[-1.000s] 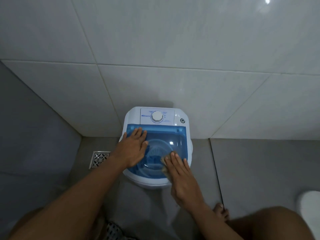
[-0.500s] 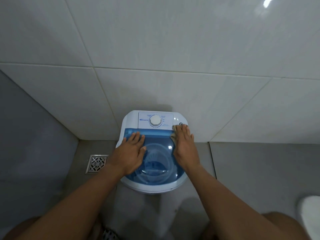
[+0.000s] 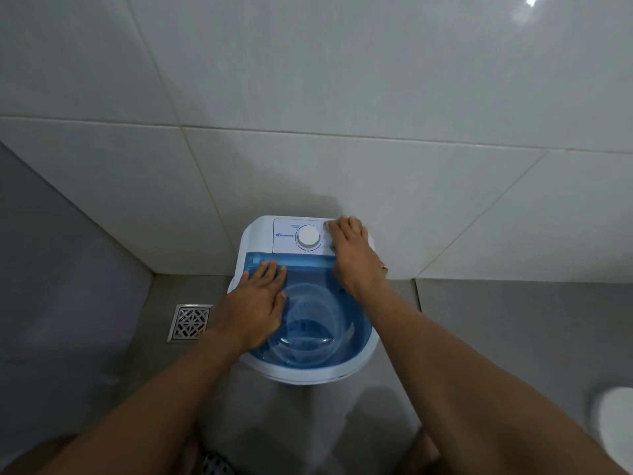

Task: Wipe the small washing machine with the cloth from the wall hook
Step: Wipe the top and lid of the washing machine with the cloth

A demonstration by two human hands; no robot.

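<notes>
A metal floor drain (image 3: 190, 322) sits in the grey floor left of the small washing machine (image 3: 259, 234), which stands against the white-tiled wall. My left grip (image 3: 255, 310) lies open and flat on the left side of its blue see-through lid (image 3: 325, 323), holding nothing. Past the white dial (image 3: 309, 237), my right grip (image 3: 352, 255) presses the cloth (image 3: 329, 223) with extended fingers onto the control panel's back right corner, only a pale edge showing.
</notes>
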